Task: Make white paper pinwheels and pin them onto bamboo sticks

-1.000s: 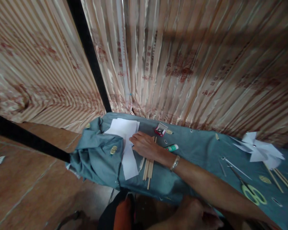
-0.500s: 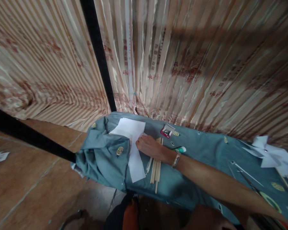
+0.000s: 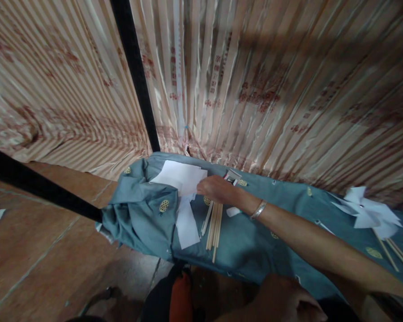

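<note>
Teal cloth point(image 3: 255, 252) with yellow pineapple prints stretched from the centre of the frame towards the lower right edge, bunched into folds at its left end. Across it came the person's right arm, a silver bracelet point(image 3: 259, 209) at the wrist. The right hand point(image 3: 216, 189) was near the centre, its fingers pressed together on the right edge of the white paper point(image 3: 179, 175), which lay just left of centre with one corner under a fold. Below the sheets was a narrow paper strip point(image 3: 188, 227), and just right of it a slim white pen-like stick point(image 3: 206, 220) beside a bundle of wooden sticks point(image 3: 215, 229).

Behind the hand a small open box point(image 3: 231, 180) was partly covered, and a white-capped tube point(image 3: 233, 211) showed next to the forearm. At the right of the frame lay a white paper pinwheel point(image 3: 366, 215), wooden rods extending below it. The left hand point(image 3: 280, 295), at the bottom edge, was dim and partly cut off; whether its grip was apart or together could not be told. Striped curtain point(image 3: 255, 80) filled the upper frame.
</note>
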Action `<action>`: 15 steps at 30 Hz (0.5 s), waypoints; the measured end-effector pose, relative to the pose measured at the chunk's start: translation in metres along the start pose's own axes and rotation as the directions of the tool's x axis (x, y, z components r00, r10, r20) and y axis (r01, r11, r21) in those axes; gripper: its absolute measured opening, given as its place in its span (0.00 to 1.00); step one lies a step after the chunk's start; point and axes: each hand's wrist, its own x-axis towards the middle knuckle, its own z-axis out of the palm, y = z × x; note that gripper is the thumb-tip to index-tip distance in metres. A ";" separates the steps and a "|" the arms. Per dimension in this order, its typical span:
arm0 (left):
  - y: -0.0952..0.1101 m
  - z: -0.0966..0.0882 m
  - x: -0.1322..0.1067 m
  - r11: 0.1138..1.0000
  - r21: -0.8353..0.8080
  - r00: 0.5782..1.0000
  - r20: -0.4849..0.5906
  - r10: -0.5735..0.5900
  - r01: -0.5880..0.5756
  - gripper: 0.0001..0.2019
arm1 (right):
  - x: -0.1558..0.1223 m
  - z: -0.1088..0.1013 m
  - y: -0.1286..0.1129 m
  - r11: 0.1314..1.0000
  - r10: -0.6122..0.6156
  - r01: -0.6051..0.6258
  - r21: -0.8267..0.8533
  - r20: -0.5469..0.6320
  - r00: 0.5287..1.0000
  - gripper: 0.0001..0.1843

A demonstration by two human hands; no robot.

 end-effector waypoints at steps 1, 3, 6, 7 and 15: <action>0.003 -0.001 0.000 1.000 0.001 1.000 -0.007 -0.007 0.007 0.10 | -0.009 -0.009 0.003 0.999 0.041 -0.040 0.006 -0.011 0.999 0.13; 0.007 -0.003 0.001 0.999 -0.006 0.998 -0.054 -0.038 0.038 0.09 | -0.033 -0.027 0.013 0.984 0.175 -0.170 0.062 -0.090 0.980 0.13; 0.010 -0.007 0.003 0.995 0.010 0.988 -0.120 -0.095 0.097 0.08 | -0.089 -0.047 0.035 0.885 0.446 -0.361 0.293 -0.319 0.836 0.12; 0.010 -0.010 0.003 0.994 0.037 0.983 -0.157 -0.097 0.105 0.08 | -0.113 -0.052 0.043 0.833 0.544 -0.418 0.363 -0.389 0.744 0.11; -0.005 -0.047 0.010 0.770 0.638 0.946 -0.257 0.195 0.015 0.21 | -0.297 -0.075 0.029 0.578 0.687 -0.702 0.416 -0.712 0.144 0.10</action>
